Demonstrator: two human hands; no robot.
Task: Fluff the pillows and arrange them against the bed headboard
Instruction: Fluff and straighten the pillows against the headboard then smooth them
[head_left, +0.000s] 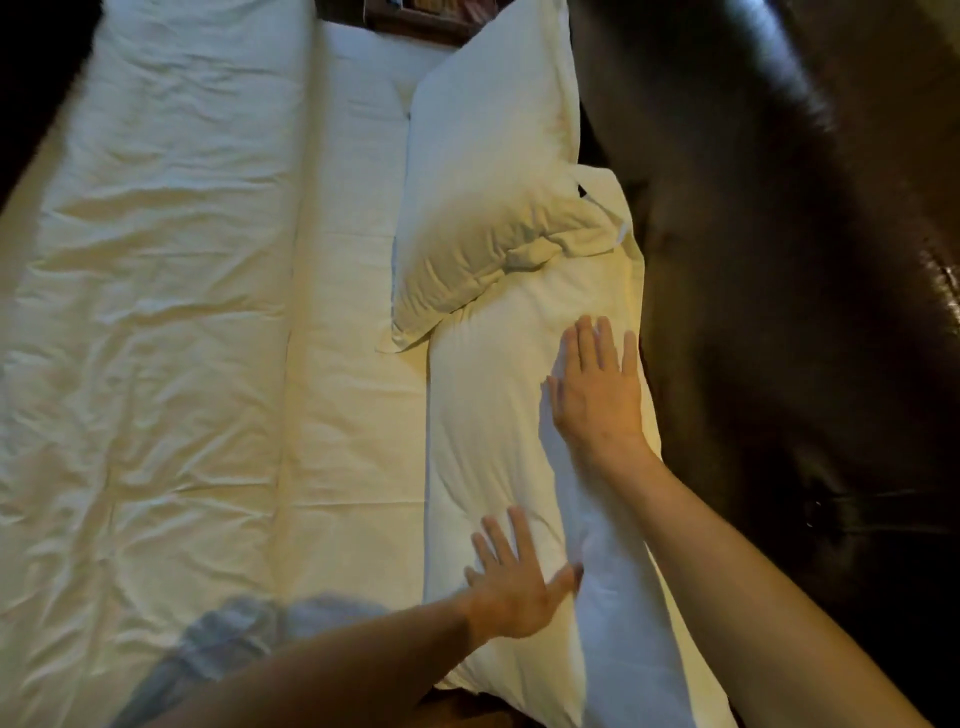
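Two pillows: both white, both lying along the dark headboard (779, 260) side of the bed.
Near pillow (493, 415): long side runs beside the headboard, lying flat, with both hands on it.
Far pillow (483, 182): partly propped, its near corner overlapping the near pillow's far end; that end is creased and slumped.
Right hand (597, 384): flat, fingers straight and together, pressing the near pillow's upper face close to the headboard edge.
Left hand (511, 582): flat, fingers spread, palm down on the near pillow's closer end, thumb against a raised fold.
Grip: neither hand holds anything; both just press.
Step (my read): patting and smoothing the near pillow into place, so late in the fluff phase for this one.
Next move calls for: grabbing the pillow's edges or corners to stand it up against the headboard, since flat palms won't lift it. The far pillow's overlapping corner likely needs shifting first, or it drags along.
Progress (my read): partway; neither pillow sits squarely upright against the headboard.
Around: folded-back white duvet (156, 338), rumpled, well apart on the left; bare sheet strip (353, 364) between the duvet and the pillows; blurred grey-blue fabric (234, 639) at the bottom edge, can't tell what it is.
In the way: only the pillow overlap; the gap down the headboard side is dark and unreadable.
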